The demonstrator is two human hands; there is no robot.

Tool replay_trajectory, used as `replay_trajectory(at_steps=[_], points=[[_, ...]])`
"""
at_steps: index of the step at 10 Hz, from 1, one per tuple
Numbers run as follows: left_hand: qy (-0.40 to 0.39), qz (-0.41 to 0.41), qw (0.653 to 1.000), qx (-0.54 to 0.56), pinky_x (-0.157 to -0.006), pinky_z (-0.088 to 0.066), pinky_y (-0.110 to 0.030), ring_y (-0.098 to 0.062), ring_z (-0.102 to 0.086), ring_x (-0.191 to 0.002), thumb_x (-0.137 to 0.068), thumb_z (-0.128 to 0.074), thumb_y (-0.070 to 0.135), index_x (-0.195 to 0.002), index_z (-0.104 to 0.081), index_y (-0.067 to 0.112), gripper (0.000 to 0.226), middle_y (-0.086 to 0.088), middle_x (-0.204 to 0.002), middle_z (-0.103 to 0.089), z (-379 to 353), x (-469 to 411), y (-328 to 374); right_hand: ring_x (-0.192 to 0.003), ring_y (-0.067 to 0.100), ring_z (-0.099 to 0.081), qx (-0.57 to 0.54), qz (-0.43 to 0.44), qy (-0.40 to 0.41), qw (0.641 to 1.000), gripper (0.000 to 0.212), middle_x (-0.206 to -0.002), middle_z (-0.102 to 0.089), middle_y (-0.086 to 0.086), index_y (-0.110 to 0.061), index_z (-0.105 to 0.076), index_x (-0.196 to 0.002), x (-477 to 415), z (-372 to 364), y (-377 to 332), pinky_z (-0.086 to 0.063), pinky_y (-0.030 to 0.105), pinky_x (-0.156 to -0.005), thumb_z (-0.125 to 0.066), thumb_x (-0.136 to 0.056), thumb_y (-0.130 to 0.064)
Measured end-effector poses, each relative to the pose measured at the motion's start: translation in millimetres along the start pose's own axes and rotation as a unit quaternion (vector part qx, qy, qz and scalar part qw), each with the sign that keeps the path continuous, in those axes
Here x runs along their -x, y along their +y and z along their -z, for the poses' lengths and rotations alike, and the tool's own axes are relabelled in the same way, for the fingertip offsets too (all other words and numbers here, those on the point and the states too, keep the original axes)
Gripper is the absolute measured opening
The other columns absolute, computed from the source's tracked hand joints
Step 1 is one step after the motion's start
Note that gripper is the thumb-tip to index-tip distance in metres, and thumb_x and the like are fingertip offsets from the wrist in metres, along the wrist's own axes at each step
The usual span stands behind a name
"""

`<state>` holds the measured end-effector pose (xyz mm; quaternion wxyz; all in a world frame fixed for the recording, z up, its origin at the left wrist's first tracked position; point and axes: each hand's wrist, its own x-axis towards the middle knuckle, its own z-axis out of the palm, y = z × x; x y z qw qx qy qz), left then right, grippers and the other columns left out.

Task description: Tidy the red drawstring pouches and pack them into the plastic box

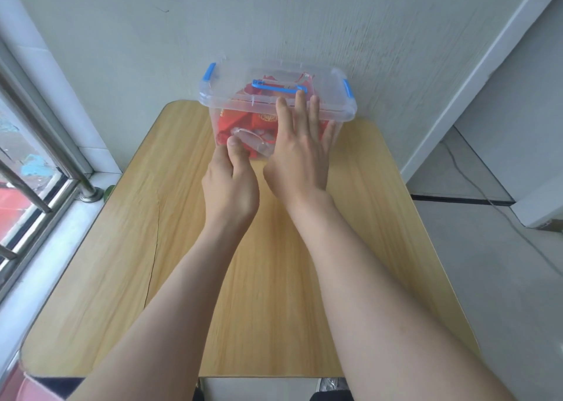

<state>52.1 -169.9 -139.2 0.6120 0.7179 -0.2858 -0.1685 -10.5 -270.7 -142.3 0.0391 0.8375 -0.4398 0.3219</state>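
Hugging the pale wall (274, 19) at the light wood-grain table (122, 233)'s twelve o'clock, a clear plastic box (231, 102) holds red drawstring pouches (234, 120). The right hand (300, 163) lays straight fingers on it; the left hand (230, 184) curls its fingers against its front.

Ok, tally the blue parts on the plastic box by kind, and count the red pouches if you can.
Blue latches: 2
Blue handle: 1
Total: 3 blue parts on the plastic box
Red pouches: bunched inside, cannot be counted
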Motion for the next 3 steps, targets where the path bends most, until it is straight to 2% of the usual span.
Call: replay_trajectory(at_steps=[1,2,3], points=[[-0.004,0.002,1.000,-0.007,-0.099,-0.054,-0.052,-0.024,-0.071,-0.103,-0.108,-0.025,0.055,-0.111,-0.070,0.026,0.053,0.011,-0.104,-0.073,4,-4,-1,-0.165,0.035,0.004,-0.015,-0.014,-0.054,0.998,0.077,-0.178,-0.002,0.016,-0.014,-0.022,-0.167,-6,4,-4,-0.007,0.062,-0.128,-0.055,-0.097,-0.011],[-0.022,0.018,1.000,-0.010,-0.099,-0.055,-0.052,-0.022,-0.071,-0.103,-0.105,-0.027,0.056,-0.106,-0.073,0.024,0.056,0.011,-0.103,-0.075,7,-3,1,-0.164,0.033,0.014,-0.056,-0.042,-0.111,0.991,0.079,-0.178,0.010,0.014,-0.016,-0.012,-0.169,-13,16,-8,-0.009,0.065,-0.128,-0.054,-0.102,-0.018],[-0.039,0.042,0.997,0.047,-0.090,-0.059,-0.048,-0.020,-0.073,-0.089,-0.107,-0.032,0.052,-0.094,-0.073,0.022,0.053,0.004,-0.094,-0.078,10,-3,3,-0.163,0.035,-0.012,-0.080,-0.043,-0.064,0.994,0.074,-0.173,-0.018,0.019,-0.015,-0.029,-0.165,-8,28,-21,-0.011,0.047,-0.127,-0.062,-0.102,-0.035]])
